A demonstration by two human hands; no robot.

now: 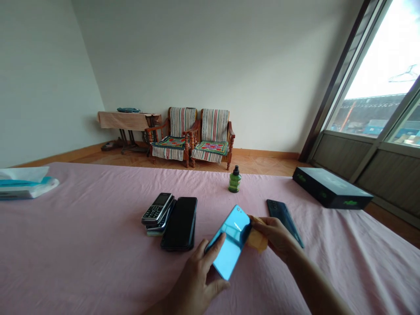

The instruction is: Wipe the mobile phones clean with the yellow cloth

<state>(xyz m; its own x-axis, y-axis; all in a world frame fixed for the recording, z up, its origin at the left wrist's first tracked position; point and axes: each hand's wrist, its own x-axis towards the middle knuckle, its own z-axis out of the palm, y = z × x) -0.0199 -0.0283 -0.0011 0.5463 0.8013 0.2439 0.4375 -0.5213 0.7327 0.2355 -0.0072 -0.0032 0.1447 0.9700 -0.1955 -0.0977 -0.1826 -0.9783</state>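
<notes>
My left hand (200, 275) grips a smartphone (229, 245) by its lower left edge, tilted, its shiny light-blue back facing up. Pinched in my right hand (274, 234) is a yellow-orange cloth (257, 239), held against the phone's upper right edge. Left of the phone, a black smartphone (180, 223) lies on what looks like another phone. Beside it, a keypad phone (158, 208) tops a small stack of phones. A dark blue smartphone (285, 221) lies beyond my right wrist. Farther back stands a green spray bottle (234, 180) with a black top.
Pink cloth (98, 258) covers the surface under everything. A black box (331, 188) sits at the right rear, and a tissue pack (29, 186) at the far left. Behind are two wooden armchairs (211, 135) and a covered side table (124, 120).
</notes>
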